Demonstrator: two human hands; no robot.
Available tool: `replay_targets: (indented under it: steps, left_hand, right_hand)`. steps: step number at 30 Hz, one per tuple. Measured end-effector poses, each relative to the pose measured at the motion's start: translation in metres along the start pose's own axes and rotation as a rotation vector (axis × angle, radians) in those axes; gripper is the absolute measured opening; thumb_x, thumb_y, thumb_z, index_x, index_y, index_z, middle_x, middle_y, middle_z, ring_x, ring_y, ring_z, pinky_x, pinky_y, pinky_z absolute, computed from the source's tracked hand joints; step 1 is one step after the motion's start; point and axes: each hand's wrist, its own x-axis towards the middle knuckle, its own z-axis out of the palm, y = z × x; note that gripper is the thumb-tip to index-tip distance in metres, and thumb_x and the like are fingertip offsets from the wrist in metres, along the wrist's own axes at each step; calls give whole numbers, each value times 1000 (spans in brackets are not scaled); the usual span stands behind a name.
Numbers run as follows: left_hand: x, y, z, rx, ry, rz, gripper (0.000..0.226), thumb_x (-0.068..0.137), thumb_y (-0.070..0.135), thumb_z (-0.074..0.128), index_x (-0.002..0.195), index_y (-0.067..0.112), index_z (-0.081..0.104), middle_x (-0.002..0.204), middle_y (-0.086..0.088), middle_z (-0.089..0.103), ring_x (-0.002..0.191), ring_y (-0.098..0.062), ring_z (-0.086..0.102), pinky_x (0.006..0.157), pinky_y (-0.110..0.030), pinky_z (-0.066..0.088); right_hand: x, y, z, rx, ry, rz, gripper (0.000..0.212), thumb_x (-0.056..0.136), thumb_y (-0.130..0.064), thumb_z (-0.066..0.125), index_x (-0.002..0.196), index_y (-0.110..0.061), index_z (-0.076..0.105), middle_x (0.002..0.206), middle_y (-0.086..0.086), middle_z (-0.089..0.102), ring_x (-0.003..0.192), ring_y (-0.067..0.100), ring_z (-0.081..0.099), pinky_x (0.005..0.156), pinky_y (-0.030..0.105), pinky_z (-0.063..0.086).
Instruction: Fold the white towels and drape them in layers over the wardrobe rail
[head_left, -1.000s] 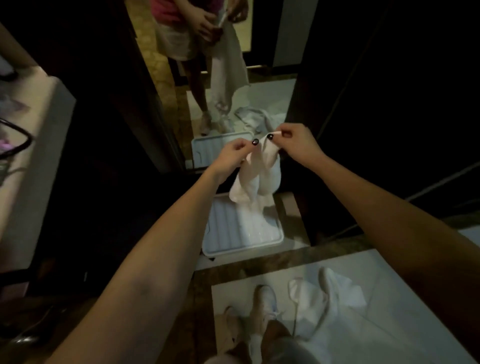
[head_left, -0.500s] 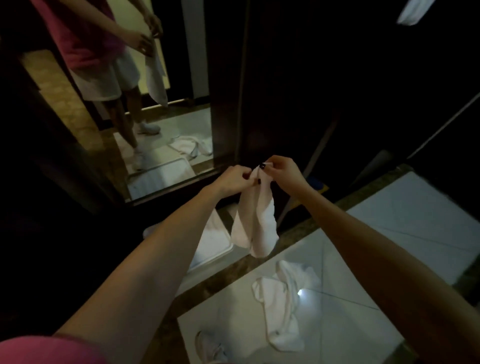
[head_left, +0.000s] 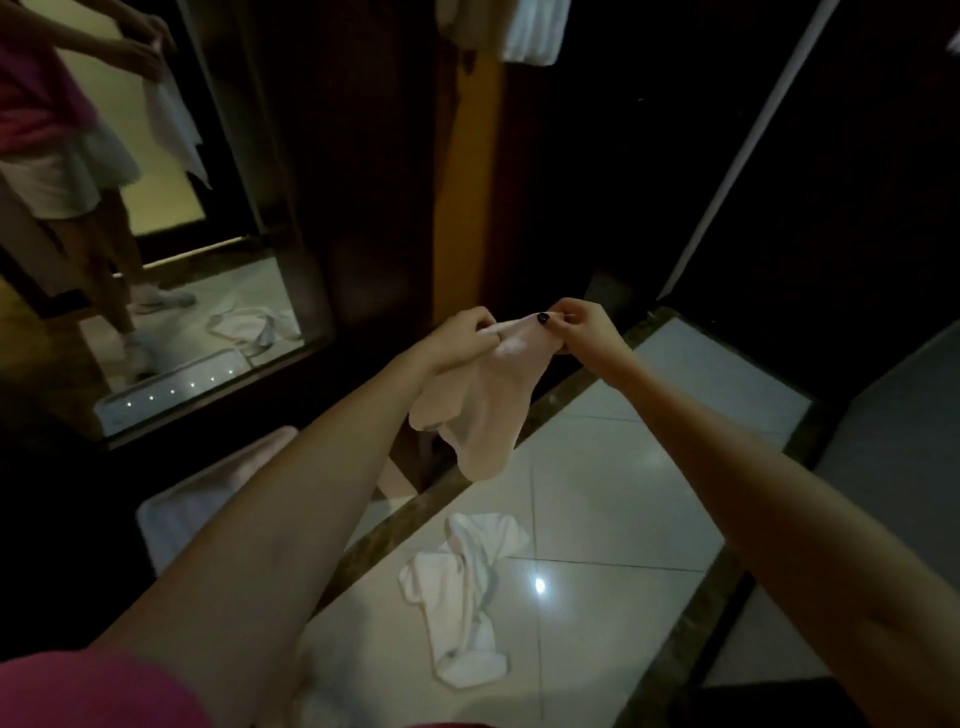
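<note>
A small white towel (head_left: 480, 410) hangs in front of me, bunched and folded over. My left hand (head_left: 457, 340) grips its top edge on the left, and my right hand (head_left: 576, 330) pinches the same edge just beside it. Another white towel (head_left: 462, 587) lies crumpled on the pale floor tiles below. At the top edge, white towels (head_left: 530, 31) hang draped in the dark wardrobe; the rail itself is hidden.
A tall mirror (head_left: 156, 249) on the left reflects a person holding a towel. A white ribbed tray (head_left: 208, 499) sits on the floor below my left arm. The dark wardrobe interior (head_left: 597, 182) is straight ahead, with a pale sloping edge (head_left: 743, 150) on the right.
My view has swung right and upward, from the mirror toward the wardrobe. Both hands kept hold of the towel's top edge and stay close together.
</note>
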Motion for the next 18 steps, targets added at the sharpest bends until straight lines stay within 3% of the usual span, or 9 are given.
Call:
replay_targets:
  steps: [3,5,10,13,18]
  left_hand:
    - [17,40,41,-69,-16,22,20,92,30,62,104,15,56,92,4,54,80,-10,52,66,-24,42]
    - [30,64,64,-40,-43,64,16,91,25,62,102,16,55,95,0,55,81,-13,53,64,-25,41]
    - [61,114,109,117,-32,156,10,88,22,55,97,20,58,93,-2,61,81,-15,60,63,-28,48]
    - [87,135,129,225,9,225,15,90,26,52,103,22,60,92,1,63,81,-14,62,72,-37,57]
    - [141,154,151,263,-93,288,19,95,16,56,108,13,70,102,-3,70,93,-15,64,85,-36,55]
  right_hand:
    - [-18,27,-48,74,69,21,15,98,-18,55,95,-6,63,89,10,64,87,22,66,74,30,57]
    - [-27,42,-75,87,110,35,13,98,-17,55,89,-11,62,84,5,61,82,18,63,67,24,54]
    - [-39,73,-133,102,221,90,15,97,-17,56,84,-12,62,86,15,59,80,23,60,72,41,54]
    - [-34,85,-163,106,282,99,15,97,-15,56,88,-4,63,85,15,56,79,22,55,68,35,47]
    - [-12,114,-205,51,330,105,22,97,-17,55,95,3,64,89,20,60,80,22,56,70,35,46]
